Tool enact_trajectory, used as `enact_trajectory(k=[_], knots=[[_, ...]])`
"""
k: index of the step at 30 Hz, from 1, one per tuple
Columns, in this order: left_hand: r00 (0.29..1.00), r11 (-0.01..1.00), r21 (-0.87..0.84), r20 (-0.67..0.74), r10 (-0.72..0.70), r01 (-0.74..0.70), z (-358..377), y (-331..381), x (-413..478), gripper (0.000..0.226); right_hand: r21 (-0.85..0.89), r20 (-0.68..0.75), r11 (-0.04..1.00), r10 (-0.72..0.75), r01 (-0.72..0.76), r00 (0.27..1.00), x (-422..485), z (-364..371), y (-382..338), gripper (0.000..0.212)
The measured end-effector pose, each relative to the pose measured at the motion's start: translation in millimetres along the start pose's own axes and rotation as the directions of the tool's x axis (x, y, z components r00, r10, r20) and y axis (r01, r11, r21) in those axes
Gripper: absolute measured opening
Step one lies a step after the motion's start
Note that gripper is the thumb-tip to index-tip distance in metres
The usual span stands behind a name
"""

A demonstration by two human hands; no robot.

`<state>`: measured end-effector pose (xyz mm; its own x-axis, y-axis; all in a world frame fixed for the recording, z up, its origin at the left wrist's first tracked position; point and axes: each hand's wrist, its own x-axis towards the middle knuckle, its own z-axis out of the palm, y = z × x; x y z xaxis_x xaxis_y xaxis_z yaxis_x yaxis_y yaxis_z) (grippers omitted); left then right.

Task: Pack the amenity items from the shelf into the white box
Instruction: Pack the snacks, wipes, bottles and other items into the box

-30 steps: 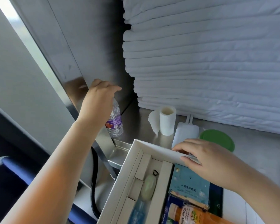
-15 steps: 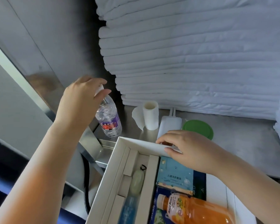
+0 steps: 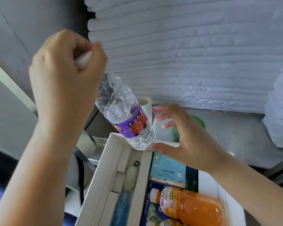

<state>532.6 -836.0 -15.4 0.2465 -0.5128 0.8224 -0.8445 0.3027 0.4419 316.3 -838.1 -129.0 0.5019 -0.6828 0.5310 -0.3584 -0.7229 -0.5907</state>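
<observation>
My left hand [image 3: 64,75] is pinching the water bottle [image 3: 126,115] by its cap, dangling it tilted over the 12 o'clock rim of the white box [image 3: 103,162]. My right hand [image 3: 183,136] is hovering wide at the bottle's 3 o'clock. I'm thinking this cap-only grip is risking a swing and a drop.

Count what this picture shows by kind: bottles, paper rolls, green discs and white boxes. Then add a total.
Bottles: 2 (water bottle, orange juice bottle)
Rolls: 1 (paper roll)
Discs: 1 (green disc)
Boxes: 1 (white box)
Total: 5
</observation>
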Motion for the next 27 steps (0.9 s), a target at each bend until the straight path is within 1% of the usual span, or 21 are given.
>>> enact_trajectory(k=[2,3,6,8,10,13,16,19,24,25,27], knots=[[1.000,1.000,-0.004,-0.006,-0.027,0.027,0,3,-3,0.025,0.050,0.026,0.999,0.002,-0.003,1.000,-5,4,-4,0.080],[0.999,0.999,0.001,-0.002,-0.042,0.042,-1,4,-5,0.026,0.049,0.040,0.999,0.003,-0.005,0.999,-7,6,-6,0.084],[0.999,0.999,0.029,0.029,-0.045,0.045,-3,9,-11,0.029,-0.026,0.060,1.000,0.010,-0.009,0.998,-12,10,-11,0.090],[0.997,0.999,0.009,0.056,-0.044,0.044,-4,12,-14,0.025,-0.059,0.059,0.998,0.031,-0.028,0.998,-13,11,-13,0.089],[0.995,0.997,-0.014,0.067,-0.072,0.073,-5,14,-16,0.022,-0.073,0.034,0.997,0.040,-0.037,0.999,-13,12,-14,0.084],[0.995,0.997,-0.033,0.059,-0.075,0.077,-6,17,-22,0.025,-0.090,-0.006,0.996,0.018,-0.018,1.000,-14,14,-15,0.078],[0.998,0.997,-0.052,0.045,-0.052,0.054,-8,20,-29,0.029,-0.099,-0.014,0.995,0.001,-0.003,1.000,-15,13,-14,0.074],[0.999,0.998,-0.053,0.038,-0.026,0.028,-11,20,-33,0.027,-0.119,-0.006,0.993,0.011,-0.011,1.000,-18,8,-14,0.072],[0.980,0.988,-0.119,0.166,0.113,-0.094,-17,16,-37,0.035,-0.175,0.089,0.984,0.038,-0.022,0.995,-26,-9,-14,0.071],[0.973,0.989,-0.097,0.189,0.131,-0.115,-19,15,-40,0.036,-0.187,0.118,0.982,0.048,-0.025,0.992,-29,-13,-14,0.070],[0.957,0.982,0.000,0.225,0.183,-0.188,-19,17,-50,0.036,-0.208,0.181,0.977,0.090,-0.052,0.979,-35,-22,-13,0.070]])
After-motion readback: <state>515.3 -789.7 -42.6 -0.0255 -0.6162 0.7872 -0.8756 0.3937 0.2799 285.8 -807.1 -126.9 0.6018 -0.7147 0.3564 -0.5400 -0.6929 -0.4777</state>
